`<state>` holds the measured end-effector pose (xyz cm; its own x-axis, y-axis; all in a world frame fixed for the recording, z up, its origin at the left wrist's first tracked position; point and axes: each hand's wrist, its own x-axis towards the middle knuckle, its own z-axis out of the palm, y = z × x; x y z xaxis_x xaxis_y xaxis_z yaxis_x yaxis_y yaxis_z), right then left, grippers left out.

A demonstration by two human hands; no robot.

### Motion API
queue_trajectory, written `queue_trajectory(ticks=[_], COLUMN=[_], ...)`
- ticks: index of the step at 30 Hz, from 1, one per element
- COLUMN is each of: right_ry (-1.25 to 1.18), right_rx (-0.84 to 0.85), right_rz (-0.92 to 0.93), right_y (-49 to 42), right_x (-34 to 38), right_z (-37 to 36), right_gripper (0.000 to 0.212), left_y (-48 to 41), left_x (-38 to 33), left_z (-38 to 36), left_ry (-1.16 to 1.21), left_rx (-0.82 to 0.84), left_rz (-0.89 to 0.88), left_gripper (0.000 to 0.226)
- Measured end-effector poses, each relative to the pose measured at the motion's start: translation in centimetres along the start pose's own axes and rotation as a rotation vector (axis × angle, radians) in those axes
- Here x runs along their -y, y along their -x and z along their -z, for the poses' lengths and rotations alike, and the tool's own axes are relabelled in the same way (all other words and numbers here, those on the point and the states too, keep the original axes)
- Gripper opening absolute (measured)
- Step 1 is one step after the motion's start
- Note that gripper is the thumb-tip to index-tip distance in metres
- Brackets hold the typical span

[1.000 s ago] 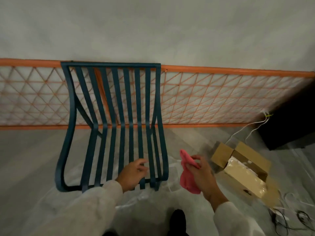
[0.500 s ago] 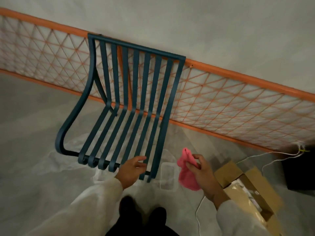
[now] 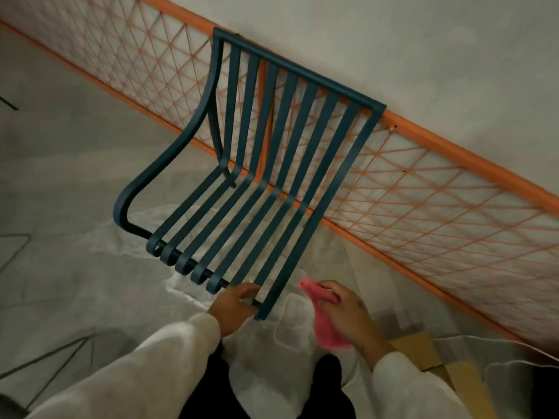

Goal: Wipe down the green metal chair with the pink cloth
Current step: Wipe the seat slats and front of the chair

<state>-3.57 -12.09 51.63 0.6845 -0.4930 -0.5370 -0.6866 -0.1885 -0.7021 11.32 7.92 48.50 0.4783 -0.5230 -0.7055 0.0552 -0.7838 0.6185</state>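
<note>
Closest to me are the person's pale sleeves [image 3: 169, 355] and dark shoes on the thin plastic sheet [image 3: 99, 243] that covers the floor here, probably laid to keep the chair off the bare ground. The left hand [image 3: 234, 305] is curled around the front edge of the green metal chair [image 3: 272, 182], fingers hooked over the crossbar between the last slats near the right-hand corner; that grip looks meant to steady the frame so it does not slide or rock once wiping begins. The right hand [image 3: 348, 309] hangs just beside that same corner, apart from the metal, closed on the pink cloth [image 3: 328, 331], which is bunched in the fingers with most of it drooping below the palm. From how the cloth is held clear of the chair, I judge the wiping has not started at this spot, and the nearest slat or the right side rail seems the likely first target. A brown cardboard box [image 3: 423, 352] sits low at the right, partly hidden by plastic. Beyond the hands the seat slats run away and bend up into the backrest, whose top rail leans against the orange mesh panel [image 3: 423, 189] standing along the grey wall [image 3: 393, 40], which props the chair from behind.
</note>
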Motion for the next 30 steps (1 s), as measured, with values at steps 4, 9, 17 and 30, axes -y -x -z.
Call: queue_trajectory(ticks=[4,9,17,30], right_ry=[0.075,0.131,0.419,0.641], right_rx=[0.107,0.218,0.132,0.343], right_rz=[0.126,0.204,0.661,1.049], right_y=[-2.6,-7.4,-14.5,-10.6], right_x=[-1.1,-1.0,-2.2,-8.2], right_z=[2.5,5.3,0.8,-6.1], right_gripper=[0.019,0.018,0.043,0.078], left_y=[0.0,-0.5,-2.9,-7.2], left_x=[0.1,2.3,7.9,8.8], left_z=[-3.7,-9.1,-12.7,-12.7], left_ry=[0.062,0.291,0.309,0.246], left_rx=[-0.129,-0.286,-0.449,-0.448], left_rz=[0.089,0.151,0.085,-0.065], left_gripper=[0.047,0.062,0.067,0.051])
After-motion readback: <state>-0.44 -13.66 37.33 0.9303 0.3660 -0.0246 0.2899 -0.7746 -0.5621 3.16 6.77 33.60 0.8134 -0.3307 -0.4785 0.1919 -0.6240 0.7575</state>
